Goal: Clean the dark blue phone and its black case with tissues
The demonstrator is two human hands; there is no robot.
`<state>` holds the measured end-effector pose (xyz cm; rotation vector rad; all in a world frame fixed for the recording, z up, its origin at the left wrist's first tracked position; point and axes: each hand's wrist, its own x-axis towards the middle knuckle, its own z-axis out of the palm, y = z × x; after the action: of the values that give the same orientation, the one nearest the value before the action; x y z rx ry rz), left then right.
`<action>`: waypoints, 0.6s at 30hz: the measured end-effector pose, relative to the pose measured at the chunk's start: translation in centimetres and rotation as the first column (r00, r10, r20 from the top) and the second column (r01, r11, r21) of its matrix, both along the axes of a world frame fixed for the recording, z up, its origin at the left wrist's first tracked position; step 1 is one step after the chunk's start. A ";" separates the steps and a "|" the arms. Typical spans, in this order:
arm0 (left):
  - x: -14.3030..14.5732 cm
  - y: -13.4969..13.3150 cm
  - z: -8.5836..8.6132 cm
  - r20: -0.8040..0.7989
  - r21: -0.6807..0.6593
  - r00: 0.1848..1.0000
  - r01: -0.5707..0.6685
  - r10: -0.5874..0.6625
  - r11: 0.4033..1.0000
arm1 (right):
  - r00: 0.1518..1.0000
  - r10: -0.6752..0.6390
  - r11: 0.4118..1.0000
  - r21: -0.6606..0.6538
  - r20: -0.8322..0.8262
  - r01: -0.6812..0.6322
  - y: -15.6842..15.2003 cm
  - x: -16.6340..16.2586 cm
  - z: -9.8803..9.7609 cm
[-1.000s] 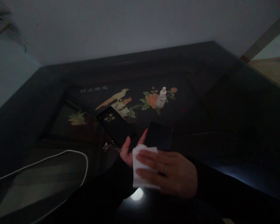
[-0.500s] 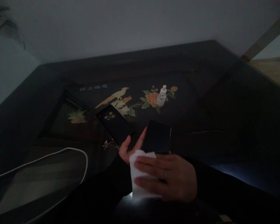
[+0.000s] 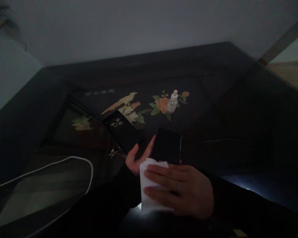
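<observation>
My left hand [image 3: 136, 158] holds a black phone [image 3: 167, 144] from below, screen up, with the thumb and a finger showing along its left side. My right hand [image 3: 183, 190] lies over the phone's near end and presses a white tissue [image 3: 149, 195] flat against it with the fingers stretched out; a ring is on one finger. The lower half of the phone is hidden under the tissue and hand.
A black phone case [image 3: 121, 130] with camera cut-outs lies to the left on the dark lacquered table [image 3: 225, 109] painted with a bird and flowers. A small white dropper bottle [image 3: 172, 102] stands behind. A white cable [image 3: 64, 163] loops at the left, small metal keys [image 3: 115, 153] beside it.
My right hand with the tissue has slid a little toward me and down over the phone, then slightly back. The phone has stayed in my left hand.
</observation>
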<state>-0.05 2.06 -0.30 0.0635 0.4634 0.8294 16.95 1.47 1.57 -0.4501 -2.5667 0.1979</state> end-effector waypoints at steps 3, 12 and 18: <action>0.3 0.0 -0.1 0.065 0.002 0.996 -0.062 0.062 0.998 | 0.999 -0.036 0.999 0.008 0.006 0.036 0.8 0.4 -0.3; 0.8 0.4 -0.5 -0.008 -0.004 0.998 -0.056 0.056 0.998 | 0.987 -0.151 0.987 -0.044 0.060 0.154 2.2 1.6 -0.9; -0.1 0.8 -0.5 0.092 0.026 0.996 -0.001 -0.001 1.000 | 0.999 0.041 0.999 -0.015 0.023 -0.041 0.9 0.8 -0.6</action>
<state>-0.20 2.90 -0.76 0.0486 0.3660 0.8349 17.77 2.41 1.01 -0.4078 -2.6005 0.2274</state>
